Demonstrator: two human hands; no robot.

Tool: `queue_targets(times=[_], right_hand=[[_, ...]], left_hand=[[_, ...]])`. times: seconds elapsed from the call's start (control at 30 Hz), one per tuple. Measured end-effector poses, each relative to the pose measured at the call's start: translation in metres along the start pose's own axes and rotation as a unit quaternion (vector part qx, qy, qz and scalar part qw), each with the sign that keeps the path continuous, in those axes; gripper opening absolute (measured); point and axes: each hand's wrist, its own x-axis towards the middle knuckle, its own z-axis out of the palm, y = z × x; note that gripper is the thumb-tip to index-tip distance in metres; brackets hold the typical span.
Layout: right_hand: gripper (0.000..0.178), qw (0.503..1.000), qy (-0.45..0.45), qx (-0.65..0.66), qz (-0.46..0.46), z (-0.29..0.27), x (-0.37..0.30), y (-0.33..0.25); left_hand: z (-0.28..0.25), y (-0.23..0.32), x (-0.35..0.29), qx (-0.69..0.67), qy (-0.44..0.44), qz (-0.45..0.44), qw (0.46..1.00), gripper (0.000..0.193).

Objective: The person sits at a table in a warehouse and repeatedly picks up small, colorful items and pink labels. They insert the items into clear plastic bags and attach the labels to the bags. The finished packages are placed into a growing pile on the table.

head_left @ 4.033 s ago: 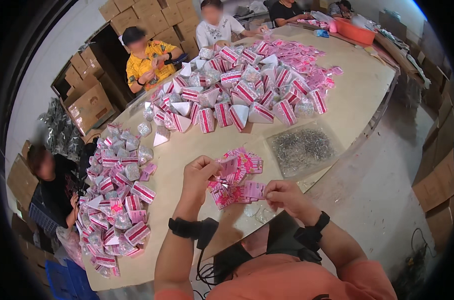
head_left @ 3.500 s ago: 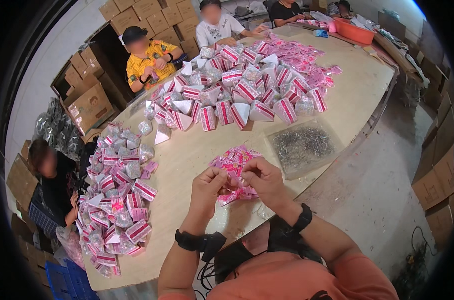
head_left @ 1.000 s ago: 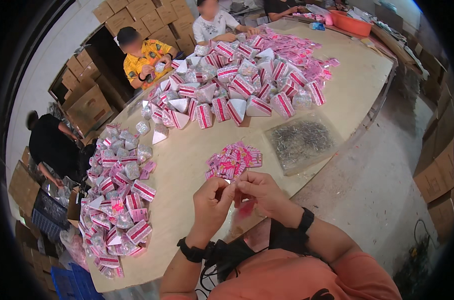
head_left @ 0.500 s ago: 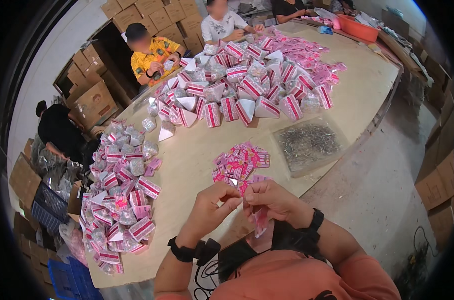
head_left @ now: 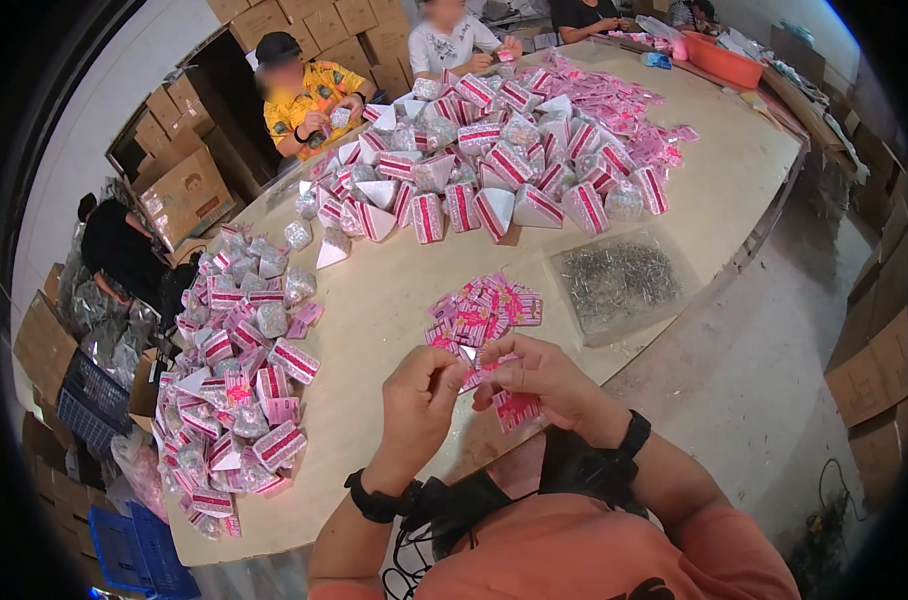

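Just beyond the table's near edge, my two hands are raised close together. My left hand (head_left: pixel 421 392) is closed in a pinch, fingertips curled toward the right; whatever it holds is too small to make out. My right hand (head_left: pixel 552 380) has its thumb and forefinger pointing left, the other fingers bent around a pink printed card (head_left: pixel 516 411) that shows below them. Under and beyond the fingertips lies a loose pile of similar pink cards (head_left: pixel 484 306). A shallow clear tray (head_left: pixel 619 280) of thin metal pins sits to the right of that pile.
A big heap of pink-and-white wedge-shaped packs (head_left: pixel 461 207) covers the far middle; another heap (head_left: pixel 239 400) lines the left edge. Flat pink packets (head_left: pixel 614 110) spread behind. Seated people work across the table (head_left: pixel 374 310). An orange basin (head_left: pixel 722 60) stands far right, a blue crate (head_left: pixel 139 550) lower left.
Both hands have lifted slightly away from my body and parted a little. The pink card has turned from hanging edge-on to showing its printed face.
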Motion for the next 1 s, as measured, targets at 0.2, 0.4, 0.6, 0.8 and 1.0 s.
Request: queue_targets(times=[0.2, 0.4, 0.6, 0.8, 1.0], right_hand=[[0.022, 0.998, 0.017, -0.038, -0.043, -0.003, 0.006, 0.013], [0.014, 0.984, 0.021, -0.141, -0.111, 0.009, 0.013, 0.010], [0.012, 0.991, 0.061, -0.103, -0.056, 0.019, 0.008, 0.005], [0.012, 0.994, 0.005, -0.107, 0.010, 0.010, 0.004, 0.001], [0.014, 0.998, -0.001, -0.037, 0.059, 0.013, 0.003, 0.002]], left_hand=[[0.004, -0.001, -0.005, 0.067, 0.072, 0.096, 0.991, 0.013], [0.009, -0.002, -0.008, 0.088, 0.082, 0.132, 0.984, 0.011], [-0.005, -0.001, -0.007, 0.000, -0.018, 0.091, 0.996, 0.017], [-0.020, -0.005, 0.004, -0.124, -0.172, 0.074, 0.974, 0.046], [-0.025, -0.010, -0.002, -0.051, -0.145, 0.107, 0.982, 0.023]])
